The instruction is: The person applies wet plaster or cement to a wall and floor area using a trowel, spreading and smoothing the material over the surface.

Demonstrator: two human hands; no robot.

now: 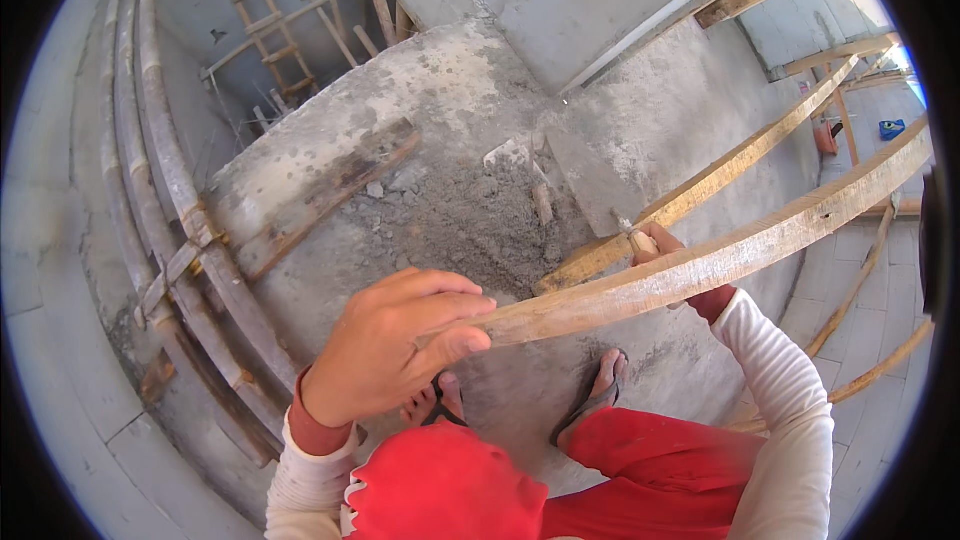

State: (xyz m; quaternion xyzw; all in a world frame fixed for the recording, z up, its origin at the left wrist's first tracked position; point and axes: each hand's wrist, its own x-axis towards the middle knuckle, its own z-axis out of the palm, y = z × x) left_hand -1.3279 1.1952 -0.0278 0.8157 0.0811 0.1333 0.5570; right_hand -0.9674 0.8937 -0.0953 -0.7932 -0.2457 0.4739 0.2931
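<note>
My left hand (395, 345), frame centre, grips the wooden rail (700, 265) end. My right hand (655, 240), centre right, closes on a trowel handle (640, 238).

The location is a building site under construction. Indicators: bare grey block walls (60, 270) without finish; a rough concrete slab (450, 100) carrying a heap of loose mortar (470, 225); bamboo scaffold poles (165, 170) lashed together; a wooden ladder (260, 15) below; raw timber planks (700, 265) as bracing.

Red trousers (660, 465), white sleeves (790, 410), grey concrete slab (470, 110), pale wooden rail (700, 260).
</note>
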